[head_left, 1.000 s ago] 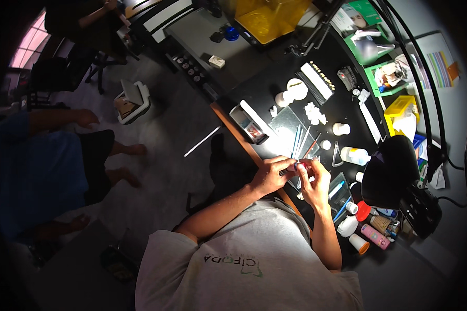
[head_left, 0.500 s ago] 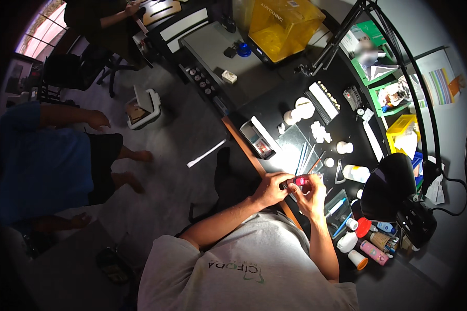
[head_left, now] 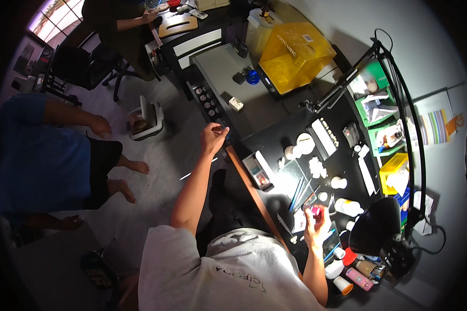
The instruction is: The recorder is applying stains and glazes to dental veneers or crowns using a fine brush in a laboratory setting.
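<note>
My right hand point(head_left: 317, 224) is over the near part of the workbench, fingers closed around a small glossy pink-red piece point(head_left: 315, 210). Its exact kind cannot be made out. Beside that hand lies a brightly lit glass slab point(head_left: 289, 178) with several thin-handled tools point(head_left: 299, 192) on it. My left hand point(head_left: 214, 139) is stretched far forward and left, close to the bench's side edge and a row of round knobs point(head_left: 207, 102). Its fingers are pinched together, and whatever is between them is too small to name. An open box point(head_left: 258, 171) stands between the two hands.
A black desk lamp point(head_left: 376, 225) hangs at the right. White jars point(head_left: 338, 182), a white bottle point(head_left: 348, 207) and a long tray of small ivory pieces point(head_left: 324, 139) crowd the bench. A yellow transparent cover point(head_left: 296, 54) stands behind. A person in blue point(head_left: 41, 155) is at the left.
My hands were together at the pink-red piece. The left has moved away forward and left; the right still holds the piece. The view has shifted slightly.
</note>
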`<control>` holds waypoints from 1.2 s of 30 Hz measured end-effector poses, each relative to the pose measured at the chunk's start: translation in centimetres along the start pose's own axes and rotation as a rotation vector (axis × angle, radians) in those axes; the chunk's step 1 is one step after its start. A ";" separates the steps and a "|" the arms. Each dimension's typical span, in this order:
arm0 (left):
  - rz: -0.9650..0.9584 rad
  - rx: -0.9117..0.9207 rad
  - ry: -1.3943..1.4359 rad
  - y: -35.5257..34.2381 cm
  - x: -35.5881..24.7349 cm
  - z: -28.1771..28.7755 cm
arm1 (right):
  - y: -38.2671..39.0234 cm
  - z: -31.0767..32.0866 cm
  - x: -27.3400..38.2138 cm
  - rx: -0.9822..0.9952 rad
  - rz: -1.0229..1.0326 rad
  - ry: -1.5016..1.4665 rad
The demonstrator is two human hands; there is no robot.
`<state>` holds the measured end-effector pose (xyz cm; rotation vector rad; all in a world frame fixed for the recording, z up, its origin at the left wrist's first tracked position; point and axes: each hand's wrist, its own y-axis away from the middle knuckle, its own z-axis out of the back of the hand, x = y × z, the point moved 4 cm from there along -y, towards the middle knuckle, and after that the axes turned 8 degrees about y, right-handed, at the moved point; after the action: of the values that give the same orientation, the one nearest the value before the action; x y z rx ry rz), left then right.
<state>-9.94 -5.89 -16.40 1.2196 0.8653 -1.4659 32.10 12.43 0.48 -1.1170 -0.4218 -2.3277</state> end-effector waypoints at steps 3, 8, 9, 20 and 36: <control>0.033 -0.023 -0.149 -4.6 4.5 -2.8 | 0.1 -0.3 0.7 -0.012 -0.018 -0.032; 0.067 0.006 -0.337 -8.8 5.7 -7.9 | 0.2 -0.5 -0.2 -0.130 -0.023 -0.114; 0.122 0.031 -0.361 -9.6 5.6 -8.9 | 0.1 -0.4 -0.4 -0.140 -0.033 -0.101; -0.058 -0.041 -0.487 -13.4 8.1 -11.5 | -1.8 -1.8 0.6 -0.123 -0.110 -0.090; -0.366 0.077 -0.112 -21.9 18.4 -3.5 | -3.1 2.1 -2.8 -0.475 -0.156 -0.096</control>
<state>-30.06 -1.80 -36.57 1.0599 0.9992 -1.8563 33.08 16.86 -0.65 -1.4617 0.0212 -2.5962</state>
